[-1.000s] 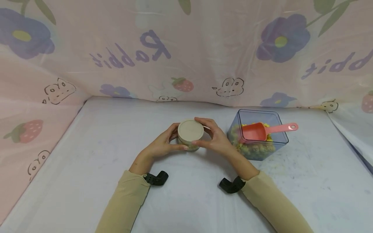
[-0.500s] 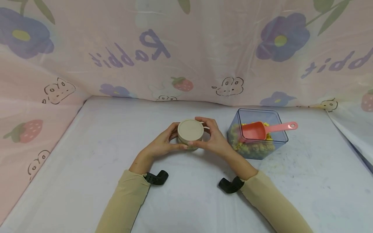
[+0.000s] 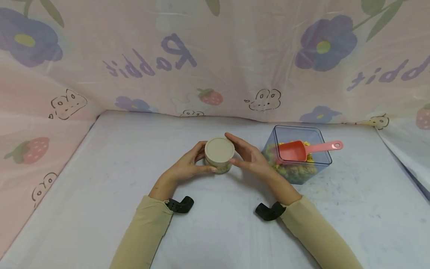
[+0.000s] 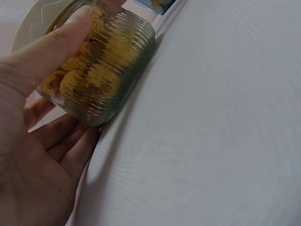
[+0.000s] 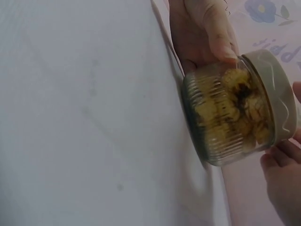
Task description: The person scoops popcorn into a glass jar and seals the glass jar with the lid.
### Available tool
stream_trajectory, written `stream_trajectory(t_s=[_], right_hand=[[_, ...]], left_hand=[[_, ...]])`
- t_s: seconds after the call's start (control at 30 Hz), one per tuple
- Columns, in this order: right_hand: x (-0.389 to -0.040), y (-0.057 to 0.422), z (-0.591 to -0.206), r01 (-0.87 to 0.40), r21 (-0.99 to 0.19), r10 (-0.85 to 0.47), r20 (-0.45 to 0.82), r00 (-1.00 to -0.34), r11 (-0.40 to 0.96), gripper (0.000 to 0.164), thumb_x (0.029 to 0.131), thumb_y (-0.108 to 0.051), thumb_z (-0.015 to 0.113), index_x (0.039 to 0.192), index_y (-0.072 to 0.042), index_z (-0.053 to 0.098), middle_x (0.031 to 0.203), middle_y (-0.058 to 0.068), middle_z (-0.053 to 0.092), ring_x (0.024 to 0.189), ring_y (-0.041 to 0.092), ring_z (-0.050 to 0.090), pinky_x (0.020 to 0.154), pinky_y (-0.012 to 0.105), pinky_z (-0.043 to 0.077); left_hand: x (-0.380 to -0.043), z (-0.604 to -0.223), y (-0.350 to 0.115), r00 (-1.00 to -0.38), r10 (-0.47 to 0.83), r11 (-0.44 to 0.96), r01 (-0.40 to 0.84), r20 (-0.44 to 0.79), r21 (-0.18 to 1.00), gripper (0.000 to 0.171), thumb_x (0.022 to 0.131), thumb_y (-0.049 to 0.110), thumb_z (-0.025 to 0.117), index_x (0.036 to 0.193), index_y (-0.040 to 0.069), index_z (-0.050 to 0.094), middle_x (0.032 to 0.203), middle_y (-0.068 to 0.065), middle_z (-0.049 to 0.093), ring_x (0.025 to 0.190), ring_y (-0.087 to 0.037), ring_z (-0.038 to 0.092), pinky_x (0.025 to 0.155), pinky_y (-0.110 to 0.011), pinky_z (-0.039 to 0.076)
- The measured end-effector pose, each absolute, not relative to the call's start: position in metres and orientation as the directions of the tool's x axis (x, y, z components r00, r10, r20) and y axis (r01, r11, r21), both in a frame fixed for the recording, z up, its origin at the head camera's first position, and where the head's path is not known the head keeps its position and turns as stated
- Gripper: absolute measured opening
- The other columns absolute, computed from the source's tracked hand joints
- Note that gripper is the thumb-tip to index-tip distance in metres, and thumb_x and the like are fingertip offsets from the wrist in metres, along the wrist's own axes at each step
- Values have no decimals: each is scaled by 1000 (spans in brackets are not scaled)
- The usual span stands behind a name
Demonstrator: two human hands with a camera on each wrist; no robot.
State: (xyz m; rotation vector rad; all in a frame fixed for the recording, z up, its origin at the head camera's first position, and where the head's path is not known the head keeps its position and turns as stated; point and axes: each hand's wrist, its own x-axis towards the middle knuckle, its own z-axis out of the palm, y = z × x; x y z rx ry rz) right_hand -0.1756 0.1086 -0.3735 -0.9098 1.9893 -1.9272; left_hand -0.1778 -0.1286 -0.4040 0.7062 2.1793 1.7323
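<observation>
A squat ribbed glass jar (image 4: 113, 61), filled with dried yellow flower heads, stands upright on the table before me under a beige lid (image 3: 220, 150). My left hand (image 3: 186, 166) grips the jar's glass body from the left, thumb in front and fingers behind. On the other side my right hand (image 3: 253, 158) spreads loosely round the lid, thumb tip at its near right edge and index finger stretched behind it. In the right wrist view, that hand's fingertips (image 5: 281, 157) lie right at the lid's rim.
Right of my right hand stands a clear bluish square container (image 3: 295, 177), partly filled with similar yellow dried flowers. A red-pink scoop (image 3: 292, 152) lies in it, its handle sticking out over the right rim. A pink printed curtain (image 3: 215, 67) closes off the white table's (image 3: 100, 194) back and left.
My right hand has eased off the lid and shifted slightly right, its thumb drawn back from the front to the right edge. The left hand and the jar have stayed put.
</observation>
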Motion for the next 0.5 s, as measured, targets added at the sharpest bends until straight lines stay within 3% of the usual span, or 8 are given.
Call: stream_trajectory(t_s=[0.33,0.5], right_hand=[[-177,110,-375,-231,-971,-596,223,-772,-64,68,86,14,52,147,10,23,155,27,18,147,34,12,120,48,7],[-177,110,-375,-233,-970,-582,226,-782,-63,67,85,14,55,146,8,28,154,25,24,146,31,17,120,46,11]], left_hand=[[-178,-405,-128,-847,524,172,210,91,962,75,79,5,78,140,10,36,144,-11,44,135,-26,42,115,-39,30],[-179,-404,-129,-848,524,180,207,84,962,75,79,6,78,141,11,35,144,-11,43,135,-26,42,115,-40,30]])
